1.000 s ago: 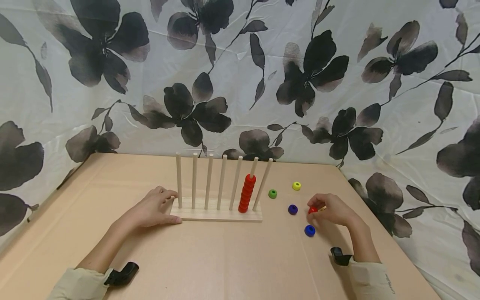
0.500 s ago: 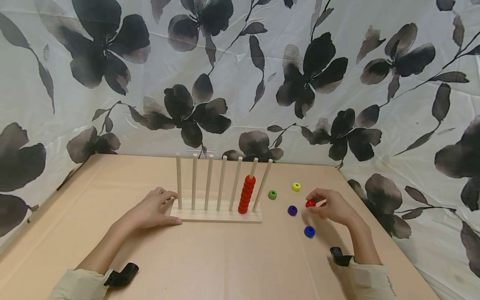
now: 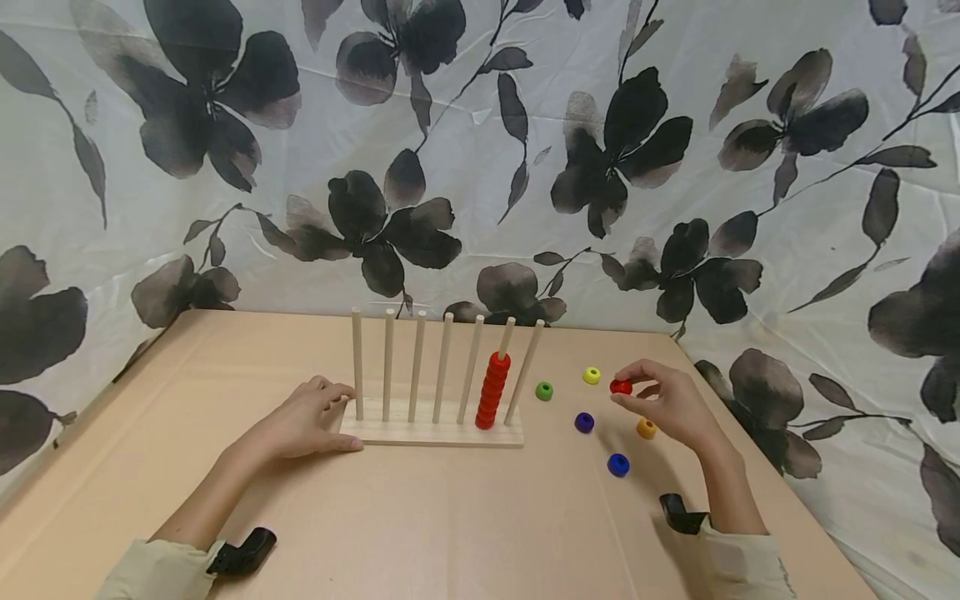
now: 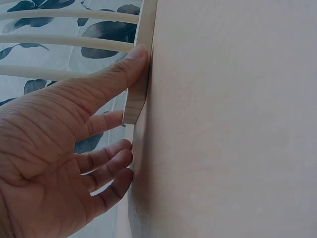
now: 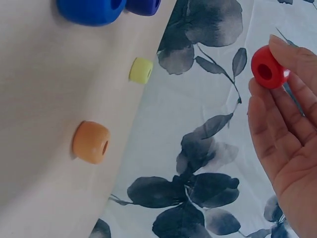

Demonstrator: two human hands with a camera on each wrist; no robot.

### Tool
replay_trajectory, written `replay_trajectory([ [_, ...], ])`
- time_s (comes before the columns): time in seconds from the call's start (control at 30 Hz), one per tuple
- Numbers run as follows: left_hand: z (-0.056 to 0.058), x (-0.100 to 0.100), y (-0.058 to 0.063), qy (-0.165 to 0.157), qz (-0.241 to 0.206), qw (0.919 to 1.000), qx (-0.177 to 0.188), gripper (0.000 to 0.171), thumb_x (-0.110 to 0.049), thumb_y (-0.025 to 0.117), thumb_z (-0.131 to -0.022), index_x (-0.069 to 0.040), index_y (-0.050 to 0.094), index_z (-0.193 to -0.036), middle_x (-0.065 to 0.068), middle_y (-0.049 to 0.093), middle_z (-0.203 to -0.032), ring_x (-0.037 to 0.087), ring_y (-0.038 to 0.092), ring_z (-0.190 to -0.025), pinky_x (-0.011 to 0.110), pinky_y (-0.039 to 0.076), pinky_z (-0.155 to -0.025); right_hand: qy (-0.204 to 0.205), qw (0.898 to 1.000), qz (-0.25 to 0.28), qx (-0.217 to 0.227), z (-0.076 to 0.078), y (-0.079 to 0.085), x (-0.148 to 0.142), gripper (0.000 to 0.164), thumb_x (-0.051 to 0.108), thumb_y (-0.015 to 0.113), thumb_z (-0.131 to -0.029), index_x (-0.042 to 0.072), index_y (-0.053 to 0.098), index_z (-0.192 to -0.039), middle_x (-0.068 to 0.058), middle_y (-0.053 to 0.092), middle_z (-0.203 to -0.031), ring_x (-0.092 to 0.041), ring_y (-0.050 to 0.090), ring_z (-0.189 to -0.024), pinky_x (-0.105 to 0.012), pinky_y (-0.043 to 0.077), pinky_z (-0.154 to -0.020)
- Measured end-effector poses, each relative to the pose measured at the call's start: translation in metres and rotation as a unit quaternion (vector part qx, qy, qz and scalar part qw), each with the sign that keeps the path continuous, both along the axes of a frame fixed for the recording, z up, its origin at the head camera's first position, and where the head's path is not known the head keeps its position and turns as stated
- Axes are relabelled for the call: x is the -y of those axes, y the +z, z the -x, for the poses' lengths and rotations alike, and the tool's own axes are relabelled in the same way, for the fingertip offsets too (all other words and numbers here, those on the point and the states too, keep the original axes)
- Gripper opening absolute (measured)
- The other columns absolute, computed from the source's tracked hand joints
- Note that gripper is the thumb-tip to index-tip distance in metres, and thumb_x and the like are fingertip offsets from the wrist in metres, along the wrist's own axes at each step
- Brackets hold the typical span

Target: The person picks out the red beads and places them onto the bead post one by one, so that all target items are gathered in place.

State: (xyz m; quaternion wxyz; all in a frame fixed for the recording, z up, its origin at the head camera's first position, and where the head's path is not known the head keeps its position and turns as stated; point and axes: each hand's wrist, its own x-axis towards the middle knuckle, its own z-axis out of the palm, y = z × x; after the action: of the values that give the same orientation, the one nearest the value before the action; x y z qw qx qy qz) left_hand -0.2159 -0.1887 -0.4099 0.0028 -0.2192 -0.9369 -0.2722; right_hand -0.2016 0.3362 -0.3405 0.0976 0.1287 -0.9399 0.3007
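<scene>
At the left end of a pale wooden peg stand (image 3: 435, 432), my left hand (image 3: 303, 421) holds the base. Its thumb (image 4: 119, 69) lies on the front edge and the index finger reaches behind; the other fingers are loosely bent. Several upright pegs rise from the stand, and a stack of red beads (image 3: 492, 392) fills most of the second peg from the right. My right hand (image 3: 667, 408) pinches a single red bead (image 5: 271, 55) between thumb and fingertips, raised off the table to the right of the stand. The bead's hole shows in the right wrist view.
Loose beads lie right of the stand: green (image 3: 543, 391), yellow (image 3: 592, 376), purple (image 3: 584, 422), blue (image 3: 618, 465) and orange (image 3: 647, 428), the last below my right hand. A flowered cloth (image 3: 495, 125) hangs behind the table (image 3: 450, 525).
My right hand has lifted the red bead upward, away from the table. The orange bead, earlier mostly hidden by that hand, now shows. My left hand stays on the stand.
</scene>
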Motion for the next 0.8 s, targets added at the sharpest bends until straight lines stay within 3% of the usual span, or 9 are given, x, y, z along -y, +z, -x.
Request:
replay_trajectory([
  [0.3,0.000,0.000,0.000,0.001,0.002,1.0000,0.002,0.080,-0.050,0.090,-0.073,-0.005,0.060,-0.132,0.020,0.056,-0.118,0.033,0.052,-0.105,0.051,0.046,-0.087,0.013,0.998,0.017,-0.064,-0.002,0.003,0.010,0.026,0.014,0.082,-0.089,0.007,0.070,-0.111,-0.007,0.074,-0.108,-0.018,0.067,-0.098,-0.015,0.052,-0.081],
  [0.5,0.001,0.000,0.001,0.001,0.003,1.0000,0.001,0.080,-0.050,0.090,-0.073,-0.005,0.060,-0.132,0.019,0.056,-0.118,0.033,0.052,-0.105,0.051,0.046,-0.086,0.022,0.992,0.035,-0.116,-0.005,0.008,0.017,0.026,0.010,0.084,-0.086,0.006,0.071,-0.109,-0.007,0.074,-0.107,-0.002,0.061,-0.096,-0.014,0.052,-0.078],
  [0.8,0.001,0.001,0.001,0.001,0.003,1.0000,0.004,0.079,-0.051,0.090,-0.072,-0.007,0.061,-0.131,0.016,0.056,-0.114,0.030,0.051,-0.101,0.047,0.045,-0.084,0.039,0.986,0.061,-0.153,-0.013,0.019,0.030,0.026,0.005,0.084,-0.084,0.007,0.072,-0.106,-0.008,0.074,-0.112,0.001,0.059,-0.100,-0.013,0.051,-0.078],
])
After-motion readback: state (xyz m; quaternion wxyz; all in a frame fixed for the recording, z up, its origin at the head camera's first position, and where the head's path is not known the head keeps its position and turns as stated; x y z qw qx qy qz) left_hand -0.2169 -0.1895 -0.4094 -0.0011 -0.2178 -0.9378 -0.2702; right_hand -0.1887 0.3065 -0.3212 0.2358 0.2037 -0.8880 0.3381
